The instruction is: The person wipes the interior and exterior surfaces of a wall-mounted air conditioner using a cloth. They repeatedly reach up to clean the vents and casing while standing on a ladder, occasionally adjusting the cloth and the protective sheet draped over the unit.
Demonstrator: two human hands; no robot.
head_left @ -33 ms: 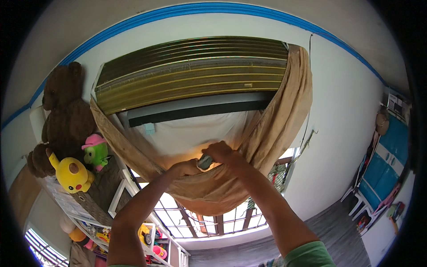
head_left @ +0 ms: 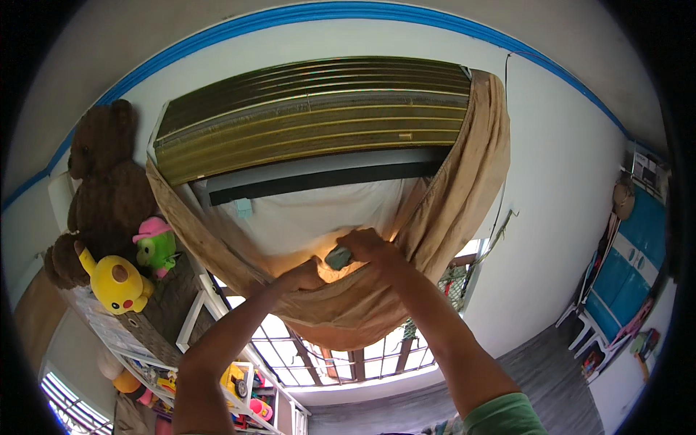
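A wall air conditioner (head_left: 312, 119) with a ribbed, gold-toned housing hangs high on the wall. Below it, a brown fabric cleaning cover (head_left: 464, 196) sags like a bag, with a whitish sheet (head_left: 319, 217) as its back. My right hand (head_left: 366, 246) reaches into the lit bottom of this bag, closed on a small grey-green piece (head_left: 338, 257), perhaps a sponge or folded cloth. Beside it, over the near rim of the bag, is my left hand (head_left: 304, 275); its fingers are mostly hidden. A narrow gap lies between the left hand and the piece.
A large brown teddy bear (head_left: 112, 181), a yellow plush toy (head_left: 117, 284) and a green plush with a pink hat (head_left: 154, 246) sit at the left on a shelf. Behind the bag is a barred window (head_left: 366, 362). A blue cabinet (head_left: 627, 254) stands far right.
The grey-green piece has shifted slightly up and right with my right hand. My left hand has drawn a little left, away from it.
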